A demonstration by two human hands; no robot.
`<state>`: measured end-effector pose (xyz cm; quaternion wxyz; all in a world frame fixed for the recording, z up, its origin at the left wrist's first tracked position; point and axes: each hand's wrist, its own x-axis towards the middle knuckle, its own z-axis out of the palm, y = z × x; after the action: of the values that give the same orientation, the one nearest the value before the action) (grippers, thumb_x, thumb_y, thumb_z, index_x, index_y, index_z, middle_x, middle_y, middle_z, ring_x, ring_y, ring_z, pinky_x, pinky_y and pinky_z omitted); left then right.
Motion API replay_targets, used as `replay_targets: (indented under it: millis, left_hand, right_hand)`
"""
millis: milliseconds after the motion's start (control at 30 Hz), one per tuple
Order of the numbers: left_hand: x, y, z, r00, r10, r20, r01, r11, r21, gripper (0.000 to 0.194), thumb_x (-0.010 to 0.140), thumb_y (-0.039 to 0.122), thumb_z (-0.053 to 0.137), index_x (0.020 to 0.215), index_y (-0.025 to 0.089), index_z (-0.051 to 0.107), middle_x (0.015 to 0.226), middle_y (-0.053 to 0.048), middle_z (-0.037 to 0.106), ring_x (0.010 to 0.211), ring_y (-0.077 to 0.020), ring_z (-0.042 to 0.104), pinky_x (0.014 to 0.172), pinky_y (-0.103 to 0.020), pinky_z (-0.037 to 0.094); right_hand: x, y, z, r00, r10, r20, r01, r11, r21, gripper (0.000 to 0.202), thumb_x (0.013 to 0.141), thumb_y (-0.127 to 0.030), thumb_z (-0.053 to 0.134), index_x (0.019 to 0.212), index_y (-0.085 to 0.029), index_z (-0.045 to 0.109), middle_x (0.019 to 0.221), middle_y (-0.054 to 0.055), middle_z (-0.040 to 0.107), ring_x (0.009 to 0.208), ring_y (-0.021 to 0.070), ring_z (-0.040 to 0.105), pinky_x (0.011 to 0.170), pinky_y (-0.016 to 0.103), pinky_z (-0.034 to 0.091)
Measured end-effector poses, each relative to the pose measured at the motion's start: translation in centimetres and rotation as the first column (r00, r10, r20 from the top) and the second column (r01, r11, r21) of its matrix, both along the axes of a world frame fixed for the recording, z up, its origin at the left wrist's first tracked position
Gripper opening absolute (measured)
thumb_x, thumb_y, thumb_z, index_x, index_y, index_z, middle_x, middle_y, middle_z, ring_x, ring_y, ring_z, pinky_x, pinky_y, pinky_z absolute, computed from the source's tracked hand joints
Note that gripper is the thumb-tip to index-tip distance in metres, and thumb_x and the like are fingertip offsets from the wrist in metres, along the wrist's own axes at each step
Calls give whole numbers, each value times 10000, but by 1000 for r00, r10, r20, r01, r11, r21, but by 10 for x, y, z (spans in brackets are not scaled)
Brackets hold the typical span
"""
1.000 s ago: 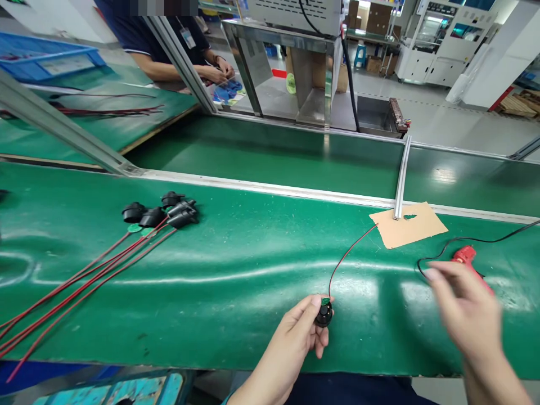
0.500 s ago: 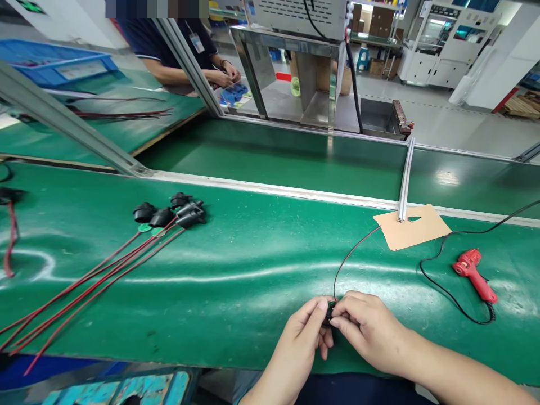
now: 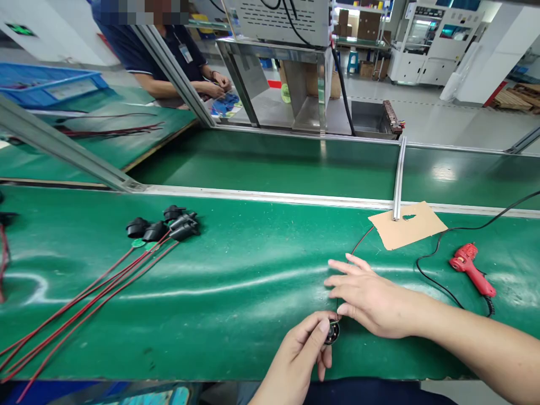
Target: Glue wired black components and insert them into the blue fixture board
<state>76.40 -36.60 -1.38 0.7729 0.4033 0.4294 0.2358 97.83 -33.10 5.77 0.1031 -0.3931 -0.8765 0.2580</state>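
Observation:
Between the thumb and fingers of my left hand (image 3: 301,351) is a small round black part (image 3: 333,333) with a bit of green at its top, near the table's front edge. A thin red wire (image 3: 363,242) runs from beside the part up to the brown card. My right hand (image 3: 365,295) hovers over this wire with its fingers spread, just above and right of the part. Several black connectors (image 3: 183,226) with long red wires (image 3: 95,292) lie in a bundle on the left of the green table (image 3: 253,242).
A brown card (image 3: 407,225) lies under a metal bar (image 3: 399,180) at the right. Beyond my right forearm rests a red corded tool (image 3: 472,270). Metal framing crosses the table behind. A co-worker's hands (image 3: 217,85) and a blue bin (image 3: 46,84) are further back.
My right hand has let go of the black part, moved up and spread its fingers. My left hand still holds the part, which now shows its round face. The camera view has shifted slightly.

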Motion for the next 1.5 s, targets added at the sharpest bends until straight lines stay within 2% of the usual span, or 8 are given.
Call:
replay_targets:
  millis: [67,133,200,367,567,833,1167,1500]
  left_hand:
    - [-1,-1,2,999,-30,-18,30,999,37,658,882,716,557,1129,117,672,578,11,570,496,-122,483,505,-251,407]
    - [-1,-3,3,998,-46,-38,49,997,60,656,891,710,547,1140,117,675,580,9,577,489,-119,480,510,-252,406]
    - [1,-3,2,997,-50,-54,53,997,59,692,867,732,560,1147,111,677,576,10,568,496,-126,488,507,-256,409]
    - [5,-4,-1,998,-54,-42,55,998,17,751,835,754,579,1196,100,667,570,2,582,483,-132,492,499,-265,413]
    - [5,-7,-2,998,-55,-29,55,998,8,713,858,713,588,1229,108,658,581,0,587,506,-140,509,528,-277,435]
    - [9,-9,9,995,-40,-94,48,995,89,550,895,616,595,1159,141,681,628,0,577,541,-147,519,543,-273,445]
    - [16,-9,13,996,-28,-87,33,998,53,398,894,473,613,1124,153,673,586,36,520,522,-132,460,515,-253,407]
    - [17,-5,20,991,-32,-127,50,988,144,270,924,354,524,1019,164,690,567,46,485,508,-133,443,517,-260,368]
  right_hand:
    - [-3,4,6,993,86,86,-82,996,-45,186,1005,-155,522,982,-158,706,995,67,740,1226,245,574,1215,559,218]
    - [-5,6,11,979,146,144,-137,988,-71,211,986,-136,547,877,-169,725,827,35,719,968,209,630,1123,488,361]
    - [-7,5,14,975,150,165,-136,986,-93,203,976,-137,566,854,-164,726,789,31,703,827,185,612,957,396,459]
    - [-9,-7,12,978,24,205,-10,998,-70,156,957,-126,580,847,-154,688,791,21,660,689,151,581,692,292,437]
    - [-14,-30,3,949,-27,314,-20,989,146,140,933,-89,561,840,-143,650,762,50,632,668,188,575,602,298,413]
    - [-22,-51,5,927,-71,368,-44,954,295,104,869,-72,563,902,-131,641,770,78,636,670,227,597,544,319,438]
    - [-26,-67,-8,932,-92,350,-34,940,339,123,881,-82,519,943,-124,616,791,95,633,653,228,586,518,327,421]
    - [-26,-68,-5,925,-75,373,-74,926,371,125,838,-57,560,933,-122,610,778,88,609,646,235,577,517,328,430]
